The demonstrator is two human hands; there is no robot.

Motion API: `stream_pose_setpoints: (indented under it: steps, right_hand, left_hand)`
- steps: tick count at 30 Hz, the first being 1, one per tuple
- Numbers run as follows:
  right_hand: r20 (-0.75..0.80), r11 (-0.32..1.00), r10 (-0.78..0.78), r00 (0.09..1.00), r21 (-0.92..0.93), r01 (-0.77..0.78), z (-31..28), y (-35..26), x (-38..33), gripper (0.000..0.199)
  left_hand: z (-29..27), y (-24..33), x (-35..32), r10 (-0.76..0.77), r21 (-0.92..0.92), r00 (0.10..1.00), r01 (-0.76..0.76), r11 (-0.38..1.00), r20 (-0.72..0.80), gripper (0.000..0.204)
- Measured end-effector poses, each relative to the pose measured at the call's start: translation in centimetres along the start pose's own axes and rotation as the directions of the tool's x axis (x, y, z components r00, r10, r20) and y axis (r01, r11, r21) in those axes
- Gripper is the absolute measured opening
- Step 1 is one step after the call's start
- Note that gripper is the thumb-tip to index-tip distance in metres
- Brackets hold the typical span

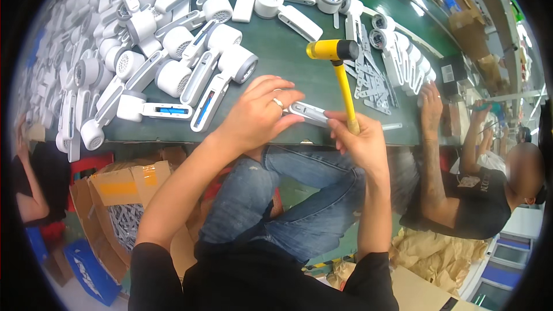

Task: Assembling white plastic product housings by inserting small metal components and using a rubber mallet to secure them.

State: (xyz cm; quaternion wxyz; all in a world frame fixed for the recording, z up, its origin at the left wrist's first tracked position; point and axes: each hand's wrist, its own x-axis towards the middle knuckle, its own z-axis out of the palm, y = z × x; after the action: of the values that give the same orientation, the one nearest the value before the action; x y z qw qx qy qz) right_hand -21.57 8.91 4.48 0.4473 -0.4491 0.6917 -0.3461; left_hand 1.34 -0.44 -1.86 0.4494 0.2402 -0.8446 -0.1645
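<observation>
My right hand (360,141) is closed around the lower end of a hammer's yellow handle. The hammer (344,83) stands upright, its head yellow on one side and black on the other. Fingertips of that same hand touch the right end of a slim white handle-shaped piece (309,112) with a long recess, low over the green table. My left hand (262,109), with a ring on it, is closed about the piece's left end; the fingers partly hide what lies there. Near my left wrist is a white round-headed device (214,95) whose handle shows a blue part inside.
Many similar white devices (144,29) heap over the table's left. Grey flat strips (371,83) lie piled beyond the hammer, beside a row of white devices (403,60). At right is a co-worker's hand (430,103). A cardboard box (118,187) of grey strips stands below left.
</observation>
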Motion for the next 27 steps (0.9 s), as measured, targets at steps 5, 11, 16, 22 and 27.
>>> stream_pose_setpoints:
  steps: [5, 11, 16, 22, 27]
  right_hand:
    - [0.062, 0.997, 0.032, 0.998, -0.065, -0.028, -0.7, -0.7, 0.8, 0.026]
    - [0.093, 0.981, 0.186, 0.978, 0.032, -0.19, -0.6, -0.3, 1.0, 0.037]
    - [0.188, 0.865, 0.227, 0.955, 0.413, -0.287, -0.1, 1.5, 1.8, 0.036]
    - [0.217, 0.873, 0.213, 0.953, 0.396, -0.285, -0.1, 2.1, 2.2, 0.036]
    - [0.199, 0.892, 0.153, 0.968, 0.394, -0.222, -0.1, 2.5, 1.9, 0.038]
  left_hand:
    - [-0.3, 0.1, 0.6, 0.074, 0.02, 0.995, -0.075, 0.997, 0.064, 0.027]
    - [-0.5, 0.2, 0.8, 0.066, 0.016, 0.991, -0.068, 0.998, 0.113, 0.024]
    - [-0.4, 0.4, 1.1, 0.083, 0.015, 0.99, -0.085, 0.996, 0.11, 0.025]
    - [-0.5, 0.3, 0.9, 0.078, 0.068, 0.992, -0.084, 0.994, 0.095, 0.027]
    - [-1.4, 1.4, 2.6, 0.128, 0.156, 0.974, -0.157, 0.975, 0.185, 0.03]
